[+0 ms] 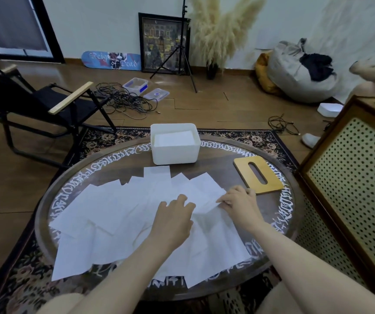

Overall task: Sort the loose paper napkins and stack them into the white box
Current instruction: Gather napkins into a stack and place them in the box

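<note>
Several loose white paper napkins (114,214) lie spread and overlapping across the round dark table (272,214). The white box (174,152) stands at the table's far edge with a flat stack of napkins inside. My left hand (174,219) rests on the napkins near the middle, fingers curled down onto the paper. My right hand (238,203) is just to its right and pinches the edge of a napkin (204,196) between thumb and fingers.
A wooden lid (259,176) with a slot lies on the table to the right of the box. A perforated cabinet (351,182) stands close on the right. A black folding chair (46,105) and cables (123,100) are on the floor to the left.
</note>
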